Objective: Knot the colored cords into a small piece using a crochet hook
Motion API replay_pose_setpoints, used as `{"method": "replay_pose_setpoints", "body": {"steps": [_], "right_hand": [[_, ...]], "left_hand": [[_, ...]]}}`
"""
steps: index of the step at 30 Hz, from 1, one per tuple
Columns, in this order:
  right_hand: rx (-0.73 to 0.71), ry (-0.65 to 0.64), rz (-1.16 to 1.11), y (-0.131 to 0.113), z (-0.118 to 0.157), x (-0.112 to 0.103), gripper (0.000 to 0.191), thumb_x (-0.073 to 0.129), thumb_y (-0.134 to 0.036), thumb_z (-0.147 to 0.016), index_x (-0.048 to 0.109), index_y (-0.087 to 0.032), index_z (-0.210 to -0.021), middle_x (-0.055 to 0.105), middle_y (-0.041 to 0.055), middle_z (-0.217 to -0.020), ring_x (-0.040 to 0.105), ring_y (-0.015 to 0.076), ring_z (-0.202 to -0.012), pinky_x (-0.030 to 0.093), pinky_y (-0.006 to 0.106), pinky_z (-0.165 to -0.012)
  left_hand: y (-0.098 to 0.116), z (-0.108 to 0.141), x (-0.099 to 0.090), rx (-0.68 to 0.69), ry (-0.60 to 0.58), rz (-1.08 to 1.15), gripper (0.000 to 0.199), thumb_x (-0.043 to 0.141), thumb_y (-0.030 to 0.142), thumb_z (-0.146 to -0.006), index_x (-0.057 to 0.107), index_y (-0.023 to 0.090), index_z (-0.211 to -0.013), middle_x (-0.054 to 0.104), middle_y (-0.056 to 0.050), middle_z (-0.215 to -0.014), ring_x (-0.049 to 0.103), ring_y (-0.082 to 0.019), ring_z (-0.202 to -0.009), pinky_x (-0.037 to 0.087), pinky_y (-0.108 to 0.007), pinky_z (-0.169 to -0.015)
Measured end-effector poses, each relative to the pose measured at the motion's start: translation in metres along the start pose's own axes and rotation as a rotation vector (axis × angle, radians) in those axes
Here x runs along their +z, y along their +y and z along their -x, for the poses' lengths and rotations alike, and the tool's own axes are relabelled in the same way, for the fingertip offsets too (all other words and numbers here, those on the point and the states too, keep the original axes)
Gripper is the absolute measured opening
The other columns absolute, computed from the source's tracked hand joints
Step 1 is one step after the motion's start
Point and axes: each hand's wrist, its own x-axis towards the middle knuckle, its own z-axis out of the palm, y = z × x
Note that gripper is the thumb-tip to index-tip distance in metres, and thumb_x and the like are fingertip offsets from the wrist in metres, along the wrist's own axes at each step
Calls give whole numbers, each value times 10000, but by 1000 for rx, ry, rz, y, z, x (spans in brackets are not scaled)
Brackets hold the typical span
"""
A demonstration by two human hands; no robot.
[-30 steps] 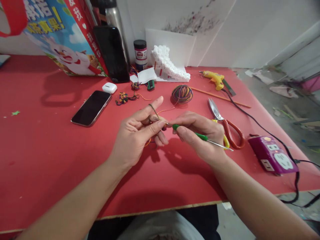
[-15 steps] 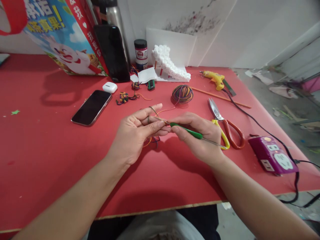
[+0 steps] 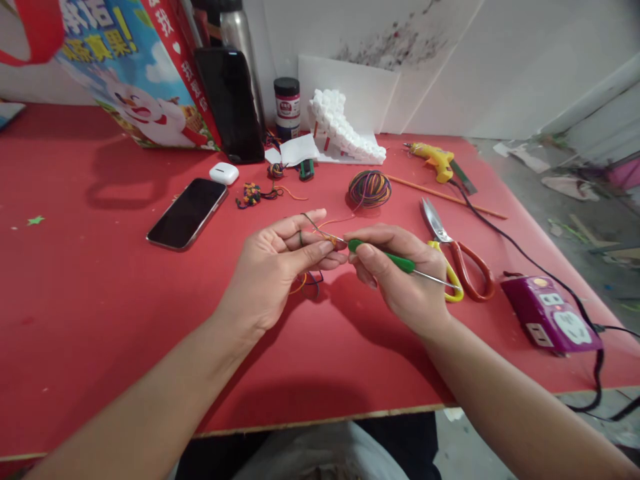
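Observation:
My left hand point(image 3: 280, 267) pinches a small piece of multicoloured yarn work point(image 3: 334, 241) between thumb and fingers. Yarn also loops around its raised index finger, and loose tails point(image 3: 311, 283) hang below the palm. In my right hand point(image 3: 405, 277) is a crochet hook point(image 3: 395, 260) with a green handle, held like a pen. The hook's tip meets the yarn at my left fingertips; the exact stitch is too small to make out. A thin strand runs back toward a multicoloured yarn ball point(image 3: 370, 189) beyond my hands.
Scissors point(image 3: 440, 230) and a purple power socket point(image 3: 553, 313) lie to the right, with a yellow glue gun point(image 3: 435, 160) behind. A phone point(image 3: 187, 213), earphone case point(image 3: 224, 173) and small crocheted piece point(image 3: 251, 194) sit left. A white model point(image 3: 345, 130) and jar point(image 3: 287, 110) stand at the back.
My right hand has turned slightly and drawn the crochet hook a little to the right, so more of its metal tip shows. The whole view has shifted slightly.

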Motion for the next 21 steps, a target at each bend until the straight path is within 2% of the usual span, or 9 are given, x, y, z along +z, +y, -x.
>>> {"method": "replay_pose_setpoints", "body": {"steps": [4, 8, 15, 21], "right_hand": [[3, 4, 20, -2, -1, 1, 145, 763, -320, -961, 800, -210, -1047, 793, 33, -854, 673, 121, -614, 581, 250, -540], [-49, -13, 90, -8, -3, 1, 128, 743, -301, -966, 797, -206, -1032, 798, 51, -889, 682, 134, -620, 600, 281, -569], [-287, -104, 411, -10, -2, 2, 133, 657, -192, -1009, 741, -214, -1110, 782, 55, -905, 728, 175, -787, 611, 325, -734], [-481, -45, 662, -6, 7, 12, 254, 631, -179, -1022, 679, -218, -1268, 781, 101, -1006, 726, 208, -844, 609, 325, -693]], "left_hand": [[0, 2, 0, 27, -1, -28, 417, 807, 55, -806, 710, 130, -1205, 780, 7, -771, 807, -180, -730, 661, -297, -795], [2, 3, -1, 59, -8, -73, 502, 851, 125, -804, 699, 138, -1282, 777, 12, -770, 806, -182, -751, 651, -281, -777], [-4, 4, 1, 112, 39, -180, 710, 891, 157, -763, 655, 158, -1433, 792, 8, -793, 775, -157, -743, 609, -233, -707], [-5, 3, 4, 98, 42, -103, 746, 909, 150, -728, 650, 126, -1427, 778, 13, -756, 735, -130, -679, 598, -237, -724]]}}
